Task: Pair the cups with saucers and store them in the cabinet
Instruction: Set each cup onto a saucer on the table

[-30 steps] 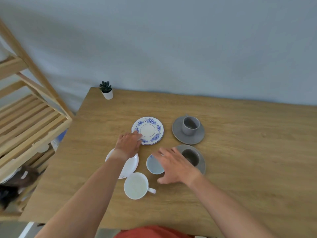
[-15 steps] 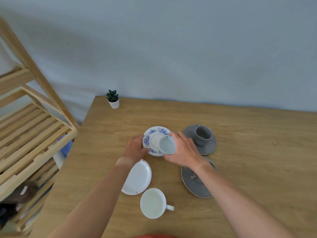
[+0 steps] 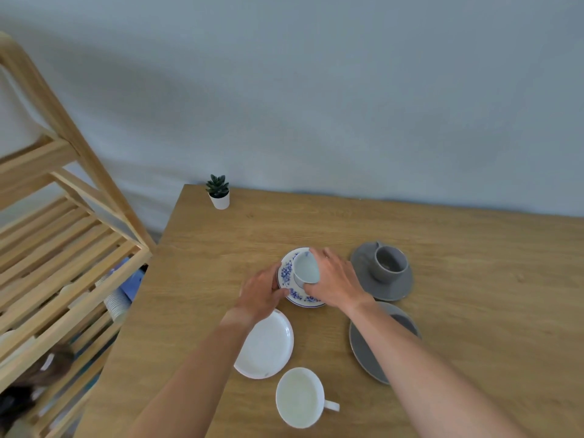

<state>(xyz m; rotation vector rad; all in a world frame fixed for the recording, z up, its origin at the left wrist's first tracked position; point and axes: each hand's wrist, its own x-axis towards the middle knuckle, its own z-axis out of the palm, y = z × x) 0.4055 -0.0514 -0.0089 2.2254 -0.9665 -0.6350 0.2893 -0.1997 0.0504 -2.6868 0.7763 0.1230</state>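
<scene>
Pale blue-grey ceramic cup [image 3: 306, 268] sits tilted over the blue-floral white saucer [image 3: 289, 281] near the middle of the wooden worktop [image 3: 474, 279]; the right hand [image 3: 336, 284] is wrapped around it. Left hand [image 3: 264, 294] pinches the saucer's left rim. Grey cup [image 3: 389, 263], empty, stands on a round grey saucer [image 3: 395, 290]. A second grey saucer [image 3: 366, 349] lies partly under the right forearm. White saucer [image 3: 268, 346] and empty white handled cup [image 3: 300, 397] lie apart, side by side.
</scene>
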